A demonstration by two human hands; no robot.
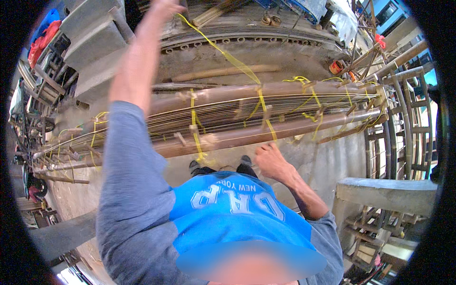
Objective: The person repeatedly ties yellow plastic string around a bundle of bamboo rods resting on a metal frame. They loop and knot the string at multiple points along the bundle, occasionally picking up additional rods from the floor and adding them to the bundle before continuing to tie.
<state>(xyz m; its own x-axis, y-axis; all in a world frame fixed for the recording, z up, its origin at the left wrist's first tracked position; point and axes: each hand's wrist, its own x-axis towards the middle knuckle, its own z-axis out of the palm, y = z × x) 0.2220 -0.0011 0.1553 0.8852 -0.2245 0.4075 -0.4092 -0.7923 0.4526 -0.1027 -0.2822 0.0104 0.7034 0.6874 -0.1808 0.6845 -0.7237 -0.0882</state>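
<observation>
A long yellow plastic strip point(240, 66) runs from my raised left hand point(166, 8) down across a long frame to my right hand point(271, 159). The left arm reaches far out over the frame; its hand is blurred and partly cut by the top edge, with its fingers closed at the strip's far end. Close to my body, the right hand is closed on the strip's near part, just below the near brown pole point(232, 136). Many thin strands point(221, 107) stretch lengthwise between this pole and the far brown pole point(213, 95). Other yellow ties point(193, 111) wrap the frame at intervals.
Concrete steps point(92, 52) rise at the far left. Loose poles point(223, 72) lie on the floor beyond the frame. A bamboo rack point(403, 118) and a concrete ledge point(387, 190) stand on the right. An orange container point(336, 66) sits at the far right.
</observation>
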